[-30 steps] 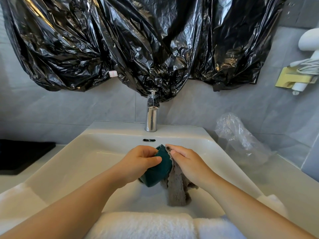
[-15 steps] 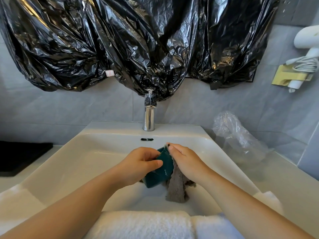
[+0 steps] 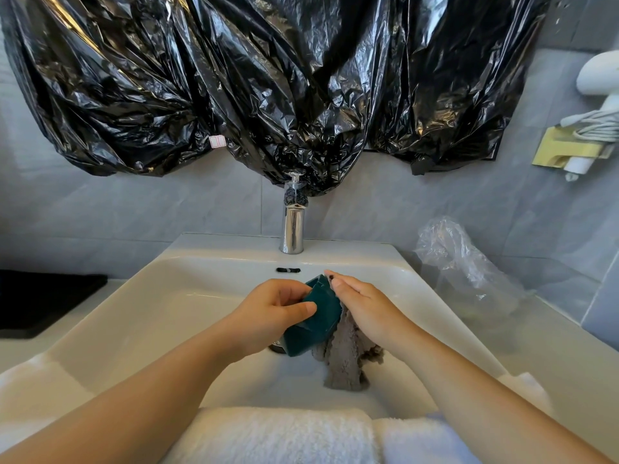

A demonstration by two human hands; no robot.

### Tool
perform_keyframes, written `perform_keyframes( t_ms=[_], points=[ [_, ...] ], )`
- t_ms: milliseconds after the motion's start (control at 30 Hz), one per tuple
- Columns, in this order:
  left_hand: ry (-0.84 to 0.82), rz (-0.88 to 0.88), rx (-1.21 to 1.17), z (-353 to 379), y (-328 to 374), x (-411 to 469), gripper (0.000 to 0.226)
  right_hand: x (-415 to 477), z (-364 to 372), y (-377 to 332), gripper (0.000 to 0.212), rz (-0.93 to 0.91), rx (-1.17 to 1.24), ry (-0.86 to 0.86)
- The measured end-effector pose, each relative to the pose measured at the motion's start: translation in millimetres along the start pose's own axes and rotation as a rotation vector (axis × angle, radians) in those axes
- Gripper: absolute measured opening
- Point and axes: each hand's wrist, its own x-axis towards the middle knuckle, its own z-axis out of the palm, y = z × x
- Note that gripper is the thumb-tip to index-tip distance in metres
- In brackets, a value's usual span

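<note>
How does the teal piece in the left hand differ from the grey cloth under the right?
The teal piece is dark, smooth and sharp-edged; the grey cloth is pale, fuzzy and limp. The left hand has its grip round the teal piece; the grey cloth hangs from under the right hand. Both touch, above the sink.

The cup [image 3: 316, 318] is dark teal with faceted sides, tilted over the middle of the sink [image 3: 167, 296], one end low and near, the other raised toward the far side. The cloth [image 3: 345, 360] is grey, fluffy and crumpled, touching the cup's right side and hanging down to the basin floor
</note>
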Motion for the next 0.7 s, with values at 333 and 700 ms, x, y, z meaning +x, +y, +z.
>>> perform_keyframes(
  t_ms=[333,700],
  points=[
    [-0.039,-0.096,-0.236,-4.8,-1.5,3.9,0.023,-5.3,5.8,-2.9,0.038,-0.054,0.031,-0.001],
    [0.074,-0.072,-0.142,-3.0,-3.2,5.2,0.02,-3.9,-1.1,1.8,0.034,-0.064,0.0,0.223]
  ],
)
